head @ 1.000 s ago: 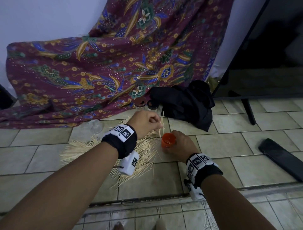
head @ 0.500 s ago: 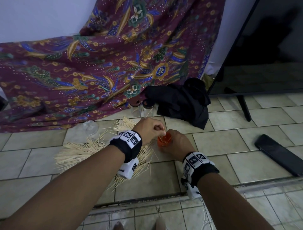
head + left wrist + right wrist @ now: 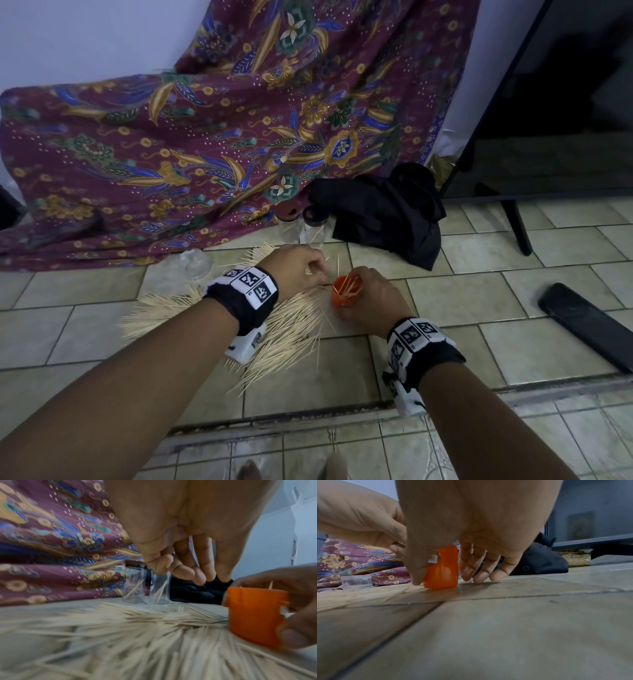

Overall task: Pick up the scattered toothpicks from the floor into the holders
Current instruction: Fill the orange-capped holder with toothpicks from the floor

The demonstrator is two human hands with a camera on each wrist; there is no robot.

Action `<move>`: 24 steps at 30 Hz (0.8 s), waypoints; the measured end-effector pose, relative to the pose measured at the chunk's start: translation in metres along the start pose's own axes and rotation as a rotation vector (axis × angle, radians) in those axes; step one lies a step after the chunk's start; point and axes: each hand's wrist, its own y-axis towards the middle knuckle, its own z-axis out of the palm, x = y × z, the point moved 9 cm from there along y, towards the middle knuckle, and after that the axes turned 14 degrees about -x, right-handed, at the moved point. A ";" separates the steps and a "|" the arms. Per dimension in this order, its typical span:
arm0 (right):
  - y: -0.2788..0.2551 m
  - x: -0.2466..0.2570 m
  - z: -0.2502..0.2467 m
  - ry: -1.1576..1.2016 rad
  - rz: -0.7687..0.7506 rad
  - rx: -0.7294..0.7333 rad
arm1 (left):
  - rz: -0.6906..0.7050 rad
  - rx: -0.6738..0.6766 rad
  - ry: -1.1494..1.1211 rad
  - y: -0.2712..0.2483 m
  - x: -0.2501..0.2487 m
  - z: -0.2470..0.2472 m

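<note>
The right hand (image 3: 368, 301) gripped the orange holder (image 3: 346, 291) on the floor (image 3: 479, 301). The left hand (image 3: 296, 270), fingers loosely curled and holding nothing, hovered just beside it, over the scattered toothpicks (image 3: 274, 325).

- Toothpick pile (image 3: 219, 308): spread on the tiled floor (image 3: 479, 298), left of the open holder (image 3: 346, 291) and beneath the left hand (image 3: 298, 270).
- Open holder: upright on the floor, toothpicks inside, between the left hand and the right hand (image 3: 370, 301), which grips it.
- Two clear jars (image 3: 145, 586): side by side behind the pile, each containing a few toothpicks, just before the draped cloth (image 3: 205, 137).
- Dark garment (image 3: 387, 216): on the floor, right of the jars.
- Flat device (image 3: 589, 325): on the floor, far right, well apart from the holder.
</note>
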 end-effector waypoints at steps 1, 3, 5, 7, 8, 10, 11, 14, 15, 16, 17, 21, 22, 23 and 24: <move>0.000 0.000 -0.001 0.002 0.002 -0.007 | 0.005 0.057 0.062 -0.003 0.005 0.002; 0.001 0.000 -0.003 -0.002 0.000 -0.012 | 0.045 0.233 0.227 -0.013 0.014 0.015; 0.001 0.001 -0.003 0.000 -0.007 -0.003 | 0.090 0.343 0.355 -0.024 0.021 0.026; 0.002 0.002 -0.002 0.019 -0.012 0.011 | 0.113 0.355 0.407 -0.030 0.024 0.033; 0.002 0.002 -0.002 0.033 -0.013 0.013 | 0.115 0.344 0.416 -0.030 0.026 0.035; 0.002 0.002 -0.001 0.059 -0.017 0.010 | 0.097 0.327 0.411 -0.030 0.029 0.037; 0.002 0.001 0.000 0.072 -0.013 0.011 | 0.083 0.325 0.408 -0.030 0.030 0.037; 0.003 0.000 0.002 0.105 -0.003 0.023 | 0.066 0.316 0.413 -0.028 0.029 0.035; 0.003 -0.001 0.002 0.110 -0.001 0.026 | 0.061 0.312 0.414 -0.027 0.029 0.034; 0.004 -0.001 0.003 0.114 -0.001 0.026 | 0.055 0.310 0.415 -0.026 0.029 0.034; 0.004 -0.002 0.003 0.118 0.001 0.025 | 0.051 0.308 0.415 -0.026 0.030 0.034; 0.004 -0.004 0.005 0.140 0.019 0.018 | 0.033 0.269 0.413 -0.024 0.028 0.031; 0.004 -0.003 0.005 0.144 0.016 0.016 | 0.011 0.257 0.398 -0.023 0.029 0.030; 0.004 -0.003 0.005 0.149 0.014 0.015 | -0.024 0.243 0.369 -0.023 0.031 0.029; 0.004 -0.002 0.005 0.154 0.010 0.015 | -0.071 0.231 0.341 -0.022 0.034 0.027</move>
